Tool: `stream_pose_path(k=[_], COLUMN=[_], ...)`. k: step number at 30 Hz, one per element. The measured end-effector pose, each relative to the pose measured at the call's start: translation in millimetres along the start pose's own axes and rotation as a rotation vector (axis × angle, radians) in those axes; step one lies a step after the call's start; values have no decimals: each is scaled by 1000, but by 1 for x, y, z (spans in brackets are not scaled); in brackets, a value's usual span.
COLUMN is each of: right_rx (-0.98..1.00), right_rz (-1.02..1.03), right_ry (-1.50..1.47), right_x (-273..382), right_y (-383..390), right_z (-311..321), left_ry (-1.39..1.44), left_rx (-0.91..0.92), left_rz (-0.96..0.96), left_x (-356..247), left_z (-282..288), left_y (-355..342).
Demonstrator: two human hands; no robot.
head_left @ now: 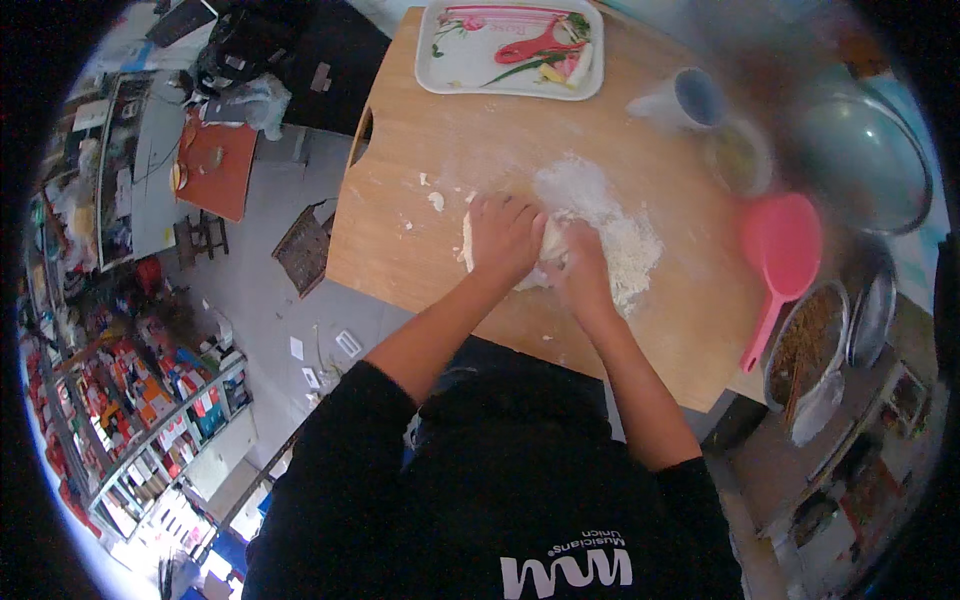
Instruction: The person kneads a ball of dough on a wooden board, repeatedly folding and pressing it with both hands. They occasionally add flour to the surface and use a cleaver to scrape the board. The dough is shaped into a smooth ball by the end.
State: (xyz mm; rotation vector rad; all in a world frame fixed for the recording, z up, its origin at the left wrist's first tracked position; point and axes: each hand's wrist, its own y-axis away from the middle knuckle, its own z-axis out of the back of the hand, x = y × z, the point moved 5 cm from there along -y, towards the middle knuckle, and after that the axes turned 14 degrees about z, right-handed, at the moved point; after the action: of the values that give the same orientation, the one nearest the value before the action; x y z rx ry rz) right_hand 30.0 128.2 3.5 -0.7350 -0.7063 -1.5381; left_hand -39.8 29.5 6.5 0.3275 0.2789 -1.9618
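Note:
A lump of pale dough (552, 243) lies on the wooden board (400, 265), mostly covered by my hands. My left hand (506, 236) presses down over its left part, fingers bent round it. From the other side my right hand (582, 262) closes on the dough, its fingertips partly hidden. Loose white flour (575, 185) spreads behind and to the right of my hands. Small dough crumbs (436, 201) are scattered to the left.
At the board's far edge sits a white tray (430, 75) with a red spoon (530, 48) and cut vegetables. A pink ladle (785, 245), a jug (698, 98), a glass lid (860, 155) and a bowl of brown food (805, 335) stand to the right.

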Motion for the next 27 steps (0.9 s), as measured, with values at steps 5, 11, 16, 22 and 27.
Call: stream_pose_path(k=[5,11,16,22,27], right_rx=[-66,84,300,-144,-326], right_rz=[-6,-114,-160,-44,-31], right_ry=[107,70,-9,-334,200], right_x=[-34,-63,22,-106,-101], right_y=[-30,-74,-69,6,58], right_z=[9,9,90,90,73], left_ry=[-51,41,649,18,133], left_rx=[-6,-44,307,247,290], left_rz=[95,294,126,-288,-131], left_x=[-16,-10,93,148,100], left_z=[-19,-13,13,4,-1], left_y=[-46,-80,-83,2,93])
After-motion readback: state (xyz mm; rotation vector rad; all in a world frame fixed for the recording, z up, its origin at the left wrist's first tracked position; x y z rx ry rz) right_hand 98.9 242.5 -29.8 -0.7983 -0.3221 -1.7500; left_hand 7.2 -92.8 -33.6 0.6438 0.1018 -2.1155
